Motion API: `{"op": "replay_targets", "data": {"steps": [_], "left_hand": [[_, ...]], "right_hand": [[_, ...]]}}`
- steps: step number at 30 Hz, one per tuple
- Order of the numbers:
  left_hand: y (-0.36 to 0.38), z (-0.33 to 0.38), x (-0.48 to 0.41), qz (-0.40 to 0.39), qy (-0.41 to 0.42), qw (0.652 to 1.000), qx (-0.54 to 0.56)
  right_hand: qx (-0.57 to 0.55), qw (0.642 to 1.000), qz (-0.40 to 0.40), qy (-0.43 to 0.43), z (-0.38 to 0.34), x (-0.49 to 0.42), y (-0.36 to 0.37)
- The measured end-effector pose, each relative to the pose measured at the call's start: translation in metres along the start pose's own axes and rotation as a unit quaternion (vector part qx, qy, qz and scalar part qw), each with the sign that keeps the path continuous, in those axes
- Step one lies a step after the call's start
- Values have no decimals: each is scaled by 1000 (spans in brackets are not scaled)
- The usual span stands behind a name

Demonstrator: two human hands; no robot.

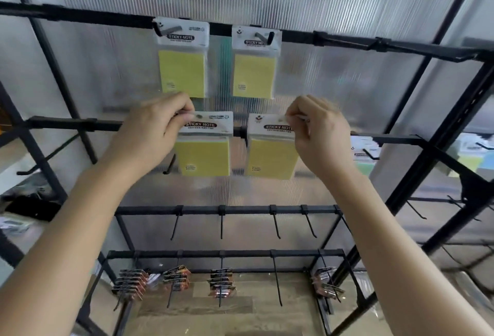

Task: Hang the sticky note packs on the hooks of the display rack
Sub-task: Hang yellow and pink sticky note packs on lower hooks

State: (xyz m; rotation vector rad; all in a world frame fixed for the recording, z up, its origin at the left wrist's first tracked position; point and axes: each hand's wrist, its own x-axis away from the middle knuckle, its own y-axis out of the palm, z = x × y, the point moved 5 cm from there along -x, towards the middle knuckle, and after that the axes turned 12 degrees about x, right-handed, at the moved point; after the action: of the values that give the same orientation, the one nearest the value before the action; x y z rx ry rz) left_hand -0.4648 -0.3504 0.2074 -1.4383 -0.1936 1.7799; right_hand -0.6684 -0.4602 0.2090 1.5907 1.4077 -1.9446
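Note:
Two yellow sticky note packs hang on hooks of the top black bar: one on the left (182,62) and one on the right (255,65). At the second bar, my left hand (157,127) pinches the top left corner of a third yellow pack (204,148). My right hand (318,132) pinches the top right corner of a fourth yellow pack (271,151). Both held packs hang upright in front of the second bar (66,123). Whether they sit on hooks is hidden by the packs themselves.
The black display rack (427,148) has a ribbed translucent back panel. A lower bar (240,210) carries several bare hooks. The bottom hooks hold dark carded packs (128,285). More sticky note packs (366,153) hang on a rack at the right.

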Motion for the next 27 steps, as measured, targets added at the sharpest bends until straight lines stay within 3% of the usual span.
{"op": "replay_targets", "data": {"steps": [12,27], "left_hand": [[122,33,40,-85,21,993,84],[249,127,50,-104,-27,990,93]], "right_hand": [[49,995,-60,60,58,96,-10],[57,984,-135,103,192,191,-84]]}}
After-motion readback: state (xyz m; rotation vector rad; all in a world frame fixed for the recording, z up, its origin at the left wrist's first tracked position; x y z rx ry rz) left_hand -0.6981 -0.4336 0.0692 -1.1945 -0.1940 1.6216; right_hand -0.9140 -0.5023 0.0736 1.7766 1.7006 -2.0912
